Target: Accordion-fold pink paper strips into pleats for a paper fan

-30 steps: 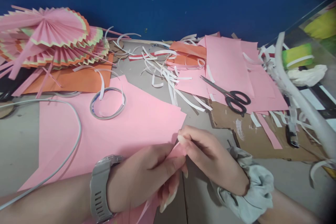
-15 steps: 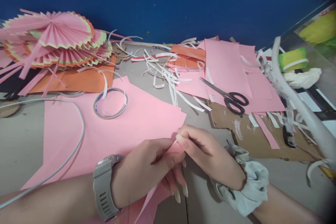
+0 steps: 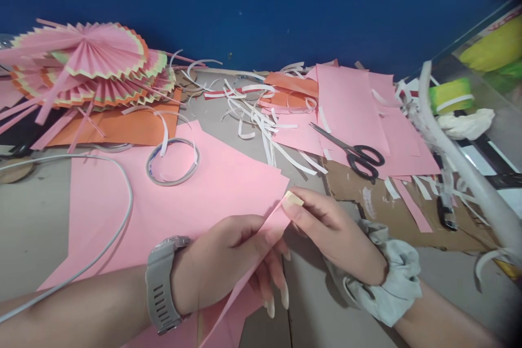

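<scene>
A folded pink paper strip (image 3: 275, 224) with a pale yellow end runs between my two hands and down toward the bottom edge. My left hand (image 3: 228, 261), with a grey watch at the wrist, pinches the strip between thumb and index finger, its other fingers hanging below. At the strip's upper end, my right hand (image 3: 322, 228) grips the pale tip between thumb and fingers; a light scrunchie circles that wrist. Beneath and beside my left hand lie large pink sheets (image 3: 122, 196), with a tape roll (image 3: 151, 174) on them.
Pleated paper fans (image 3: 85, 60) are stacked at the back left. Curled white strips (image 3: 265, 130) lie mid-back. Black-handled scissors (image 3: 362, 157) rest on pink sheets at right, near cardboard (image 3: 350, 190) and a cutter (image 3: 446, 215). A cable (image 3: 129, 196) loops at left.
My right hand has shifted slightly right and the strip's pale yellow end now shows under its thumb. More of the pink strip is visible between the hands.
</scene>
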